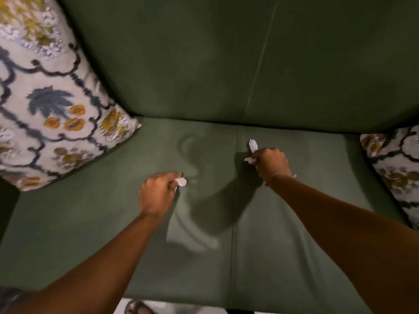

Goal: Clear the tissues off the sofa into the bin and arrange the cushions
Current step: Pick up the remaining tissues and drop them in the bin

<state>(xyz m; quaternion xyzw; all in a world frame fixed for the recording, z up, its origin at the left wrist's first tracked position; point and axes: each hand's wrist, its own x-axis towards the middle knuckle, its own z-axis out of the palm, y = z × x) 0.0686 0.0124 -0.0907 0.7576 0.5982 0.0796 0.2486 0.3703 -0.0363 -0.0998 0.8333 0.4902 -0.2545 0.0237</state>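
Both my hands reach over the green sofa seat [90, 223]. My left hand [158, 193] is closed on a small white tissue [182, 181] that pokes out by the thumb. Further right, my right hand [271, 164] grips another white tissue [252, 146], with crumpled ends sticking out above and left of the fist. A floral cushion [52, 105] leans in the sofa's left corner. A second floral cushion [394, 168] lies at the right edge, partly cut off by the frame. No bin is in view.
The green sofa back [226, 64] rises behind the seat, with a seam down the middle. A pale floor strip [172, 308] shows below the seat's front edge. Shadows of my arms fall across the seat.
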